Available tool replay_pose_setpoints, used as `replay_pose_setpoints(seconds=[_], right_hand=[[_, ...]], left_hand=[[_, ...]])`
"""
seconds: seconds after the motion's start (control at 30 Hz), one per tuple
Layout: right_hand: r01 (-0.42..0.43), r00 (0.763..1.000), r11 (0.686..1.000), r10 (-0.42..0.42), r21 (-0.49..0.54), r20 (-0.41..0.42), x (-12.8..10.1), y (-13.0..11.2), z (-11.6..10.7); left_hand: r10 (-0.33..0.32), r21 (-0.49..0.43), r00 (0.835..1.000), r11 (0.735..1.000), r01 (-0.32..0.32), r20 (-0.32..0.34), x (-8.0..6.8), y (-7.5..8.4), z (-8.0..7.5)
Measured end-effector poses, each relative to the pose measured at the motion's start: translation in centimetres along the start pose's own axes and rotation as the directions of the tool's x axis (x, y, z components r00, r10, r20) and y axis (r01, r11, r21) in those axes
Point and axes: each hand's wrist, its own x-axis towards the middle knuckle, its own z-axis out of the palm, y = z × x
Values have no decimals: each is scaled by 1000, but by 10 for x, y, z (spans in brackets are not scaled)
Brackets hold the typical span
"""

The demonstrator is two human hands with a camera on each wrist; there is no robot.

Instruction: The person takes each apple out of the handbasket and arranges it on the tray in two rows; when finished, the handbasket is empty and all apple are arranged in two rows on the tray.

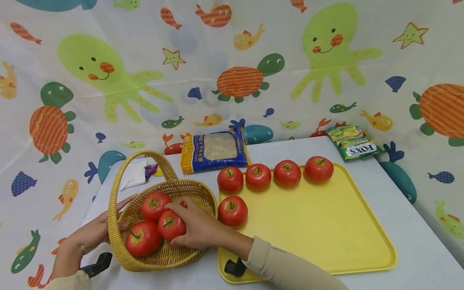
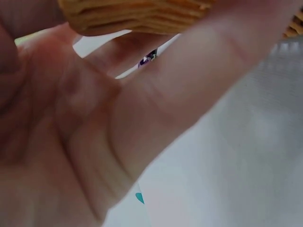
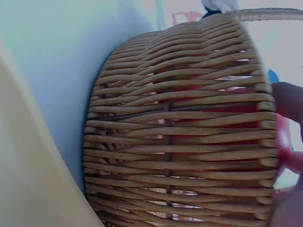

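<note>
A wicker basket (image 1: pixel 123 249) with a hoop handle stands at the table's front left and holds three red apples. My right hand (image 1: pixel 177 225) reaches into it from the right, fingers curled over the middle apple (image 1: pixel 167 226). Two more apples (image 1: pixel 154 205) (image 1: pixel 142 238) lie against it. My left hand (image 1: pixel 105 225) rests on the basket's outer left wall with straight fingers. The left wrist view shows that palm (image 2: pixel 94 132) under the basket's weave (image 2: pixel 142 14). The right wrist view shows the basket side (image 3: pixel 180 142), with red visible through the weave.
A yellow tray (image 1: pixel 326 225) to the right of the basket carries several apples along its far edge (image 1: pixel 287 172) and one (image 1: pixel 233 210) near the basket. Behind lie a blue pasta bag (image 1: pixel 215 152), a green candy packet (image 1: pixel 353 141) and small wrappers (image 1: pixel 135 174).
</note>
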Motion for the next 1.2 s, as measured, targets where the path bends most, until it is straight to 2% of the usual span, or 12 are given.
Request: replay_pose_setpoints(seconds=[0.33,0.6,0.73,0.87,1.03,1.2], right_hand=[[-14,995,980,33,197,-97,-19,-3,-29],[-37,978,970,85,241,-190,-49,7,-68],[-55,951,967,127,249,-281,-68,19,-87],[-99,914,956,198,277,-354,-87,36,-101],[-158,873,935,282,316,-397,-107,60,-112],[-234,847,927,343,293,-407,-120,80,-111]], left_hand=[[17,22,1000,1000,-17,14,-1,-2,-2],[7,15,1000,1000,-7,16,1,-3,-3],[-6,19,1000,1000,6,-1,1,-4,-2],[-10,24,1000,1000,10,-6,0,-4,-2],[-10,23,1000,1000,10,-14,1,-3,-2],[-6,22,1000,1000,6,-3,2,-3,-3]])
